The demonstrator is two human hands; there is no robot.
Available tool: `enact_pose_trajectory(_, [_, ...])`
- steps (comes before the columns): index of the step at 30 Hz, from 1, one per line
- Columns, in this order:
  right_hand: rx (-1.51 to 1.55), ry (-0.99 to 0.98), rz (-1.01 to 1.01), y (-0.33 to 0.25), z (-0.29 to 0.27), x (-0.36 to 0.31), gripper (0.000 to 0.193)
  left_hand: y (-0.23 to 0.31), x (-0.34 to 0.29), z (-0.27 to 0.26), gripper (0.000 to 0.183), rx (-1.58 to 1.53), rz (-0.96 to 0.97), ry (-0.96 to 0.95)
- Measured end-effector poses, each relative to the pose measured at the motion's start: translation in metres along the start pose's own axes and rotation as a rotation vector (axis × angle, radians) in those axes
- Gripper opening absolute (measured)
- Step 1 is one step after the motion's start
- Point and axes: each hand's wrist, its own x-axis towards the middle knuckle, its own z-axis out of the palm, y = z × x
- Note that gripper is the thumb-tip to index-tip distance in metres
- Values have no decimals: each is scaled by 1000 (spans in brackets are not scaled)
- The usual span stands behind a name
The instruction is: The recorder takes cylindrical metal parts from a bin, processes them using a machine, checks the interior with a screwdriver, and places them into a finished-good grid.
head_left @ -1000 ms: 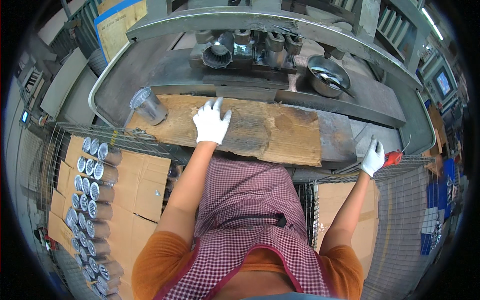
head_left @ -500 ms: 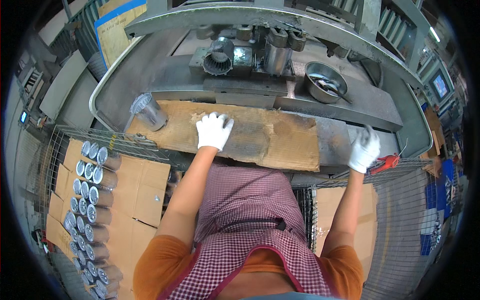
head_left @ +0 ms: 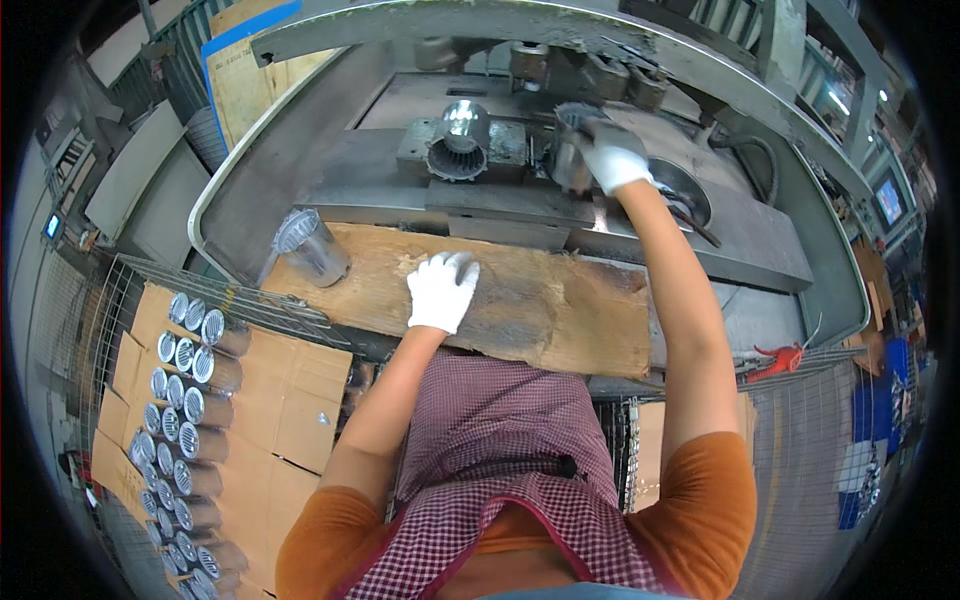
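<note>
My left hand (head_left: 441, 292), in a white glove, rests on the cardboard sheet (head_left: 540, 305) in front of me, fingers loosely apart and slightly bent, holding nothing. My right hand (head_left: 616, 163), gloved too, reaches over the machine bed beside a metal cylinder (head_left: 572, 152) standing on a fixture. Motion smears its fingers, so I cannot tell if they grip it. To the left of that stands another fixture with a shiny slotted-end cylinder (head_left: 458, 155). A single metal cup with a ribbed end (head_left: 315, 252) leans at the cardboard's left end.
Several slotted-end cylinders (head_left: 203, 408) lie in rows on cardboard at my left. A steel bowl (head_left: 688, 190) with a dark-handled tool is partly behind my right wrist. Press tooling (head_left: 605, 75) hangs above the bed under a beam (head_left: 480, 22). Red-handled pliers (head_left: 775, 362) hang at the right.
My right hand has moved from the right edge up and left to the cylinder on the machine. The press tooling above has risen away from it. My left hand stays on the cardboard.
</note>
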Motion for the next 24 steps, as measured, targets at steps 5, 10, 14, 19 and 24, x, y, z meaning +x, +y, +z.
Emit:
enact_pose_trajectory(5, [205,241,-173,-20,-4,-63,30,14,74,-7,28,-215,77,405])
enact_pose_trajectory(10, [368,125,-316,-61,11,-131,21,33,152,-4,55,42,-115,211])
enact_pose_trajectory(14, [267,98,-277,-84,16,-170,28,20,173,-14,43,12,-163,284])
enact_pose_trajectory(19, [387,317,-254,-48,6,-160,39,-3,145,-57,38,-109,-95,414])
enact_pose_trajectory(24, [279,31,-14,-44,26,-94,51,26,136,-76,19,33,547,588])
